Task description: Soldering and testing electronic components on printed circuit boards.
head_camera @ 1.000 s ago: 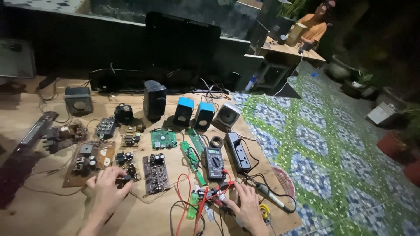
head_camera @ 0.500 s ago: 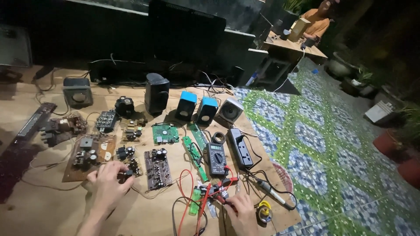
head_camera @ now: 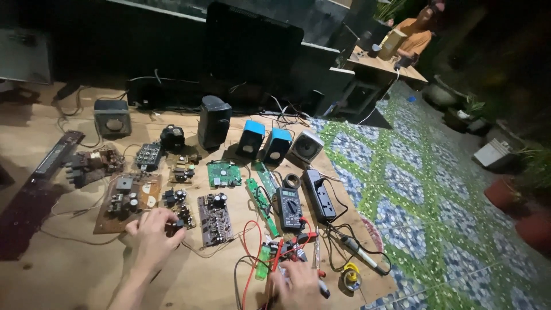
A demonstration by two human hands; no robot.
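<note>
left hand (head_camera: 150, 232) grip holds small board (head_camera: 179, 213), long axis away | right hand (head_camera: 298, 282) grip unclear

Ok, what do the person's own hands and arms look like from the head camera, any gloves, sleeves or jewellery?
Both are bare: the left hand and the right hand wear no gloves, and I see no ring or watch. The left forearm is uncovered to the frame edge, no sleeve showing. The right arm is out of frame.

Your near-left wooden floor (head_camera: 63, 275) lies open; circuit boards (head_camera: 215, 218), a multimeter (head_camera: 288, 208) and red wires (head_camera: 252, 252) crowd the middle.
</note>
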